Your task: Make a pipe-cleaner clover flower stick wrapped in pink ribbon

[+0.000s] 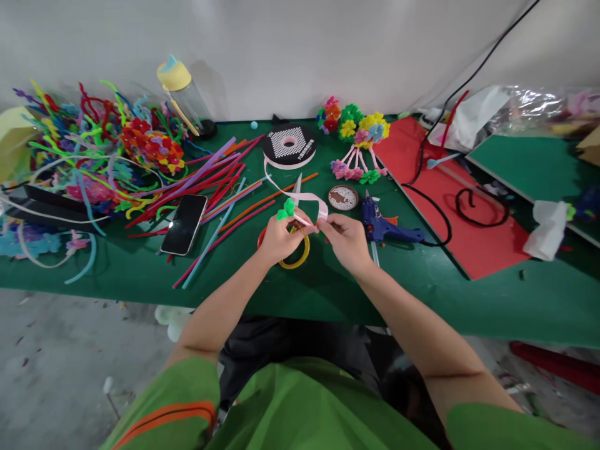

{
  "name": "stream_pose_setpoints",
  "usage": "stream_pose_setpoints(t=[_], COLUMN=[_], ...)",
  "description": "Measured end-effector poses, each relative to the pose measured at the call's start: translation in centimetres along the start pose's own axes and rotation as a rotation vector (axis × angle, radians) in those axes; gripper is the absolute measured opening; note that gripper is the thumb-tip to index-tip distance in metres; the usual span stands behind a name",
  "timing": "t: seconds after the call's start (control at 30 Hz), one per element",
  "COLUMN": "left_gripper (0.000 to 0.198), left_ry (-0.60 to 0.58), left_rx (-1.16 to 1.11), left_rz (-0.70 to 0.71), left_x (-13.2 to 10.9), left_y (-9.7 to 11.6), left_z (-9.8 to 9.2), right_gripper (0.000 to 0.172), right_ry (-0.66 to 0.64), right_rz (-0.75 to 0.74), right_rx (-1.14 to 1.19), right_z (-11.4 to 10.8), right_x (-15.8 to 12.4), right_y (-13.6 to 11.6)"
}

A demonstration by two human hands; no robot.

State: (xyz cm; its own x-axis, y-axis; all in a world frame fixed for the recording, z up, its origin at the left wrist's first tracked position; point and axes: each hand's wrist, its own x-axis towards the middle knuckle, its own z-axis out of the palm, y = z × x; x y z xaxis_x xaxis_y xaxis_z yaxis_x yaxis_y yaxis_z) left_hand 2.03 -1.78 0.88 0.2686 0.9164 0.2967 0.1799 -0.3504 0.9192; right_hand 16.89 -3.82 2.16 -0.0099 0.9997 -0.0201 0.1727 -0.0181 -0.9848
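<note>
My left hand (277, 240) is closed round the pink stem of a green pipe-cleaner flower (285, 210), whose head shows above the fingers. Between the fingertips of my right hand (345, 239) is pinched a pale pink ribbon (321, 206), close to the end of the stem. The ribbon runs back in a loose curve to its black spool (289, 145), which lies flat on the table. Below my hands lie scissors (296, 257) with yellow and red handles, partly hidden, blades pointing away. Beside my right hand rests a blue glue gun (391, 230).
Loose pipe cleaners (220, 240) and a phone (184, 224) lie on the left, near a colourful heap (103, 150) and a bottle (185, 97). Finished flowers (360, 134) stand behind a round tin (343, 197). A black cord (445, 219) crosses a red board (487, 250) on the right.
</note>
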Motion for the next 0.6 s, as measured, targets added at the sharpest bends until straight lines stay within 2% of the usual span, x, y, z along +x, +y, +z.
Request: stream_pose_setpoints(t=[0.23, 0.4, 0.6], left_gripper=[0.012, 0.011, 0.013], left_ry=[-0.017, -0.023, -0.061], left_rx=[-0.174, -0.179, -0.138], left_rz=[0.043, 0.137, 0.159], left_x=[-0.03, 0.12, 0.00], left_y=[-0.66, -0.72, -0.48], left_z=[0.00, 0.01, -0.16], right_gripper=[0.027, 0.027, 0.021], right_ry=[-0.162, -0.306, -0.530], right_rz=[0.240, 0.417, 0.585], right_rx=[0.428, 0.593, 0.813], right_z=[-0.02, -0.18, -0.40], right_x=[0.36, 0.53, 0.54], right_y=[0.04, -0.01, 0.08])
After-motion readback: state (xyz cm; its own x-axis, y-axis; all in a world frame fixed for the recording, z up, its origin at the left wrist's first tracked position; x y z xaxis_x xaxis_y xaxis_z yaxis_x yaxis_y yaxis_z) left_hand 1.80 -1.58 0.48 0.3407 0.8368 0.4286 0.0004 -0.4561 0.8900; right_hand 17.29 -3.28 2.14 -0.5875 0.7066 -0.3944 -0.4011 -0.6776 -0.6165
